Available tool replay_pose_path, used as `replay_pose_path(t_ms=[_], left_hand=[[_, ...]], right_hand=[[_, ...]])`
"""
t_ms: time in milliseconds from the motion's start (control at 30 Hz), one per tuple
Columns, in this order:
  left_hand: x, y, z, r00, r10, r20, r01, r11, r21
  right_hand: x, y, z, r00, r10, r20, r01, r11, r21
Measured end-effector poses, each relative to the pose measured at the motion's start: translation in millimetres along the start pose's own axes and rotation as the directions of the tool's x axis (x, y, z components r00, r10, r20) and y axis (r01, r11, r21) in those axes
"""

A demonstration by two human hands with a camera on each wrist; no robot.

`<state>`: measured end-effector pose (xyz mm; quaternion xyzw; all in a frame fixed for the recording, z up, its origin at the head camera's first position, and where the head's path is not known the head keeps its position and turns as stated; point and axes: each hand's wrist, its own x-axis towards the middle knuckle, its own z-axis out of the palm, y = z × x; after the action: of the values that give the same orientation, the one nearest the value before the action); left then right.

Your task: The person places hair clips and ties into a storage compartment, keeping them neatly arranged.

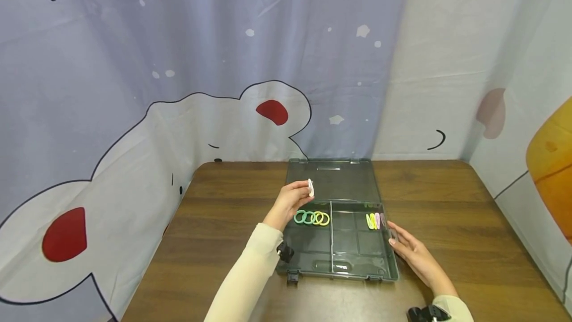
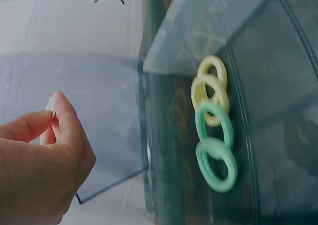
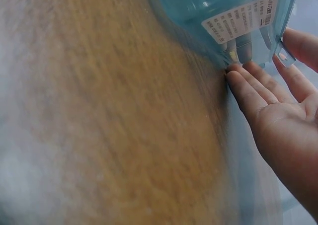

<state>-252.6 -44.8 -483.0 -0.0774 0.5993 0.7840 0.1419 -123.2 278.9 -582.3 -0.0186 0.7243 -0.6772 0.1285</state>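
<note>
Above the box's left compartment, my left hand (image 1: 291, 201) pinches a small white hair clip (image 1: 311, 188) between thumb and fingertips. In the left wrist view the fingers mostly hide the clip. Below it, overlapping green and yellow hair ties (image 1: 311, 218) lie in a row in the left compartment of a transparent grey plastic box (image 1: 308, 257). Yellow, pink and purple hair clips (image 1: 374, 221) stand side by side at the right compartment's far right. My right hand (image 1: 415, 255) touches the box's right side, its fingers nearly straight along the wall and the thumb by the rim.
The box's lid (image 1: 332, 180) lies folded back toward the curtain (image 1: 339, 63). A divider (image 1: 331, 242) splits the box in two. An unfastened latch (image 1: 292, 277) sticks out at its front edge. Wooden tabletop (image 1: 223, 212) extends on both sides. A printed label (image 3: 241, 19) is on the box.
</note>
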Motion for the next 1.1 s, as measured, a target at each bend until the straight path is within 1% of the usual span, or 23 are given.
replay_pose_path(t_ms=[133, 367, 467, 667, 767, 967, 1100], left_hand=[[1.7, -0.6, 18.4, 0.999, -0.026, 0.027, 0.027, 0.999, -0.033], [2.3, -5.6, 50.1, 0.996, -0.055, 0.069, 0.057, 0.998, -0.028], [2.4, -10.4, 62.8, 0.995, -0.074, 0.074, 0.077, 0.996, -0.035], [4.7, -22.5, 86.9, 0.992, -0.090, 0.086, 0.095, 0.994, -0.054], [5.4, -28.8, 97.6, 0.990, -0.110, 0.092, 0.116, 0.991, -0.070], [6.3, -43.2, 117.7, 0.989, -0.130, 0.075, 0.138, 0.984, -0.115], [7.0, -53.1, 129.5, 0.990, -0.140, 0.034, 0.144, 0.979, -0.143]], right_hand=[[-1.2, -1.0, 0.1, 1.000, -0.003, -0.004, 0.003, 1.000, 0.003], [-1.0, -1.7, 0.6, 1.000, -0.005, -0.012, 0.005, 1.000, 0.008], [-1.1, -1.7, 1.4, 1.000, -0.006, -0.013, 0.006, 1.000, 0.009], [-1.4, -1.8, 1.8, 1.000, 0.001, -0.010, -0.001, 1.000, 0.009], [-1.4, -1.8, 1.9, 1.000, -0.002, -0.008, 0.002, 1.000, 0.008], [-0.9, -2.2, 2.1, 1.000, -0.001, -0.021, 0.001, 1.000, -0.003], [-0.8, -1.7, 2.4, 1.000, -0.001, -0.030, 0.001, 1.000, -0.006]])
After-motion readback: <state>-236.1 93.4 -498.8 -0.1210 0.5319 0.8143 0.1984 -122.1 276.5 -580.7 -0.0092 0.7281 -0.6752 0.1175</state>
